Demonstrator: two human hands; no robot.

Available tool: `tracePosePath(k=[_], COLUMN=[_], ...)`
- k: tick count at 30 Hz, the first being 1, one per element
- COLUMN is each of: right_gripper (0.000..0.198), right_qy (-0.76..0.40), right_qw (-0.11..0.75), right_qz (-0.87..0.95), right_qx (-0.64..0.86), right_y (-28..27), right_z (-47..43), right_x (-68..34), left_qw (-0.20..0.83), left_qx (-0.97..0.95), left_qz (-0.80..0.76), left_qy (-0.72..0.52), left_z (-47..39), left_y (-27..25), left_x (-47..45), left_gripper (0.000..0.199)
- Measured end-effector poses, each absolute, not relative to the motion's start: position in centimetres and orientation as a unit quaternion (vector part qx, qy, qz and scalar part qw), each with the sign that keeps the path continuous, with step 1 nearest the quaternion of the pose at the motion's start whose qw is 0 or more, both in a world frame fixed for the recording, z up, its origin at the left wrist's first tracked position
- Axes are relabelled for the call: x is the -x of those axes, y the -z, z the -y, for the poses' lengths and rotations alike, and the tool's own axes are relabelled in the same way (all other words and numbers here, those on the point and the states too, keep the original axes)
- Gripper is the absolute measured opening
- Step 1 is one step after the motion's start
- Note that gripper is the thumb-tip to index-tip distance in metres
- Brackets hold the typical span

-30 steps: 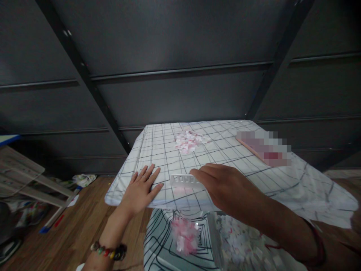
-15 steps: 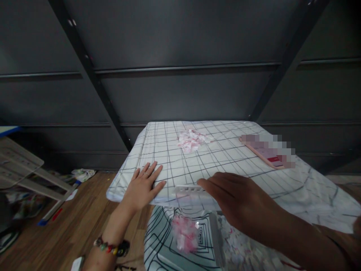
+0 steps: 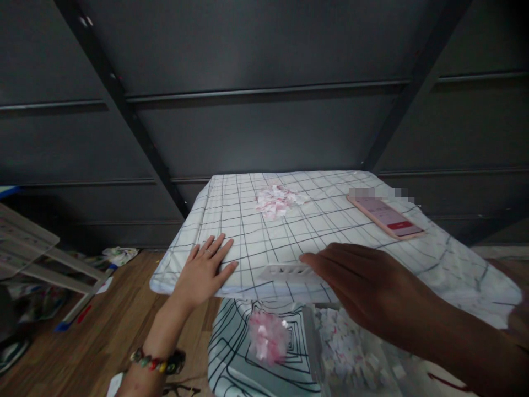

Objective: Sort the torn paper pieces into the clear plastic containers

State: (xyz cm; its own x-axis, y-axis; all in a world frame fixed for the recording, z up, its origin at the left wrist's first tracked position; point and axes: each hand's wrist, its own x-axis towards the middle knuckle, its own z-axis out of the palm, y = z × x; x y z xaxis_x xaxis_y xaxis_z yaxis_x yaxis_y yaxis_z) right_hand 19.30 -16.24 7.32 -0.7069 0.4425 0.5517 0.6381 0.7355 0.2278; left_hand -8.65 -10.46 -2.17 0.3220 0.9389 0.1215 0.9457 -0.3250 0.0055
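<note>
On the near edge of the tabletop: two hands and one small tool.
Tabletop: a white cloth with thin black grid lines covers it and hangs over the edges.
Left hand: the left hand lies flat on the cloth near the front left corner, fingers spread apart, holding nothing. A ring sits on one finger, and a bracelet of coloured beads is on the wrist.
Right hand: the right hand reaches in from the right, fingers together, with its fingertips on one end of the scraper. I cannot tell if it grips the scraper or only presses on it.
Scraper: a small flat white plastic scraper with slots lies at the front edge of the tabletop, between the two hands, apart from the left hand.
Far pile: a small heap of pink and white paper bits sits farther back on the cloth.
Phone: a pink phone lies flat at the right side.
Below the edge: a clump of pink bits and a clear plastic box of white paper bits.
Floor: brown wood on the left.
</note>
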Motion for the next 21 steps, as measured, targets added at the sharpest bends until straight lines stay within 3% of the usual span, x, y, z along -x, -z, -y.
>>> tracePosePath(k=[7, 11, 14, 21], right_gripper=[0.025, 0.024, 0.026, 0.029], right_qy=[0.179, 0.163, 0.179, 0.184], right_qw=[0.231, 0.174, 0.193, 0.196], right_qz=[0.879, 0.873, 0.864, 0.821], right_qx=[0.376, 0.427, 0.43, 0.504], right_y=[-6.9, -6.5, -6.3, -6.5], right_z=[13.9, 11.8, 9.6, 4.4], right_x=[-21.6, -23.1, -24.1, -24.8], left_qw=[0.006, -0.067, -0.078, -0.096], left_qx=[0.808, 0.784, 0.758, 0.743], left_qz=[0.588, 0.616, 0.642, 0.662], left_qy=[0.03, -0.04, -0.087, -0.029], left_z=[10.4, 9.8, 8.4, 2.5], left_y=[1.6, 0.1, -1.0, -1.2], left_x=[8.4, 7.8, 6.3, 0.3], left_gripper=[0.056, 0.06, 0.065, 0.083])
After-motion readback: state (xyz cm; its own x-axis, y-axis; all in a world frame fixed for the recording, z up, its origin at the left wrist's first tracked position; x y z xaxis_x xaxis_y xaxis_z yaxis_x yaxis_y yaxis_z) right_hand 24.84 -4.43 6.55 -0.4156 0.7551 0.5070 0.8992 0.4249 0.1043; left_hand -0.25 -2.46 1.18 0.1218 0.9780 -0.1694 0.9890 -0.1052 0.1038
